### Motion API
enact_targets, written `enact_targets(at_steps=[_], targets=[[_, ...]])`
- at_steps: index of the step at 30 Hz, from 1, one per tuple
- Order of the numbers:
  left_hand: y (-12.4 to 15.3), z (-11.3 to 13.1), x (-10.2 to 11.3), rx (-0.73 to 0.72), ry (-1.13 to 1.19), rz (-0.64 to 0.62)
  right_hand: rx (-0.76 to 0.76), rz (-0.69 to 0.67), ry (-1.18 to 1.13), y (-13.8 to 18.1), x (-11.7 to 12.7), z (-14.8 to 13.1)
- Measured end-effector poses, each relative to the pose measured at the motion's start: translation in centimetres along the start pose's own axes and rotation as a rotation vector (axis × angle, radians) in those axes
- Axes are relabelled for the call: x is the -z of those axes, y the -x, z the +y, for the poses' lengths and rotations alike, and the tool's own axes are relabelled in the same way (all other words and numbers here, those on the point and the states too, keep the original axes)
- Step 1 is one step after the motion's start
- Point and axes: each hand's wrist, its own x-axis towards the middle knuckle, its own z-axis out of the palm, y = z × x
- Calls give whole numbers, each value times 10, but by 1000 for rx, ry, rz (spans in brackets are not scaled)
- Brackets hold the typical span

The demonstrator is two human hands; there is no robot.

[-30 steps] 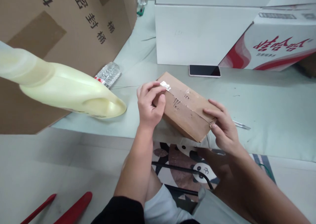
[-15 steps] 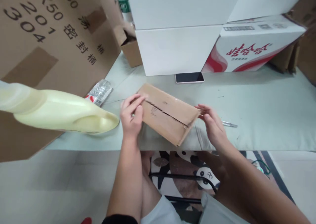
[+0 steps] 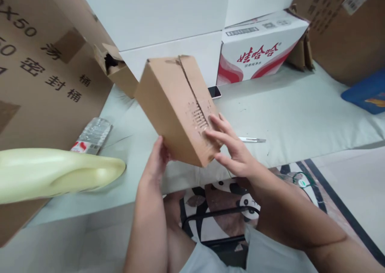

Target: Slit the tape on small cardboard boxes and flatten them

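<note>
A small brown cardboard box [image 3: 171, 104] is held up, tilted on end above the pale green table [image 3: 300, 116]. A slit seam with torn tape marks runs along its upper face. My left hand [image 3: 156, 160] grips the box from below at its near left side, fingers hidden behind it. My right hand [image 3: 228, 148] presses its fingers against the near end of the box by the scuffed patch.
A cream plastic jug [image 3: 54, 176] lies at the left. A crushed clear bottle [image 3: 92, 134] sits behind it, next to a big brown carton [image 3: 36, 64]. White boxes [image 3: 168, 20], a red-and-white carton [image 3: 258, 48], a phone [image 3: 214, 92] and a thin metal blade [image 3: 252, 140] are beyond.
The box lay low over the table edge with my left fingers at its taped corner; both hands have lifted and turned it up on end. The camera view has swung right.
</note>
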Motion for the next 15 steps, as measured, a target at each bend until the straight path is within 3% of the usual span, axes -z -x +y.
enact_targets(at_steps=[4, 6, 7, 9, 11, 13, 15], targets=[[5, -4, -9, 266, -160, -220, -40, 123, 56, 1, 7, 10], [5, -4, -5, 312, -295, -194, -50, 145, 59, 3, 8, 14], [4, -3, -3, 262, -354, -114, -52, 139, 56, 5, 8, 15], [2, -1, 0, -38, -398, 119, -29, 93, 50, 8, 6, 16], [2, 1, -1, -503, -373, 284, 35, 14, 46, 11, 3, 14], [5, 5, -4, -883, -429, 246, 114, -87, 51, 13, -1, 13], [7, 9, -7, -1042, -618, 100, 126, -146, 89, 14, -2, 13]])
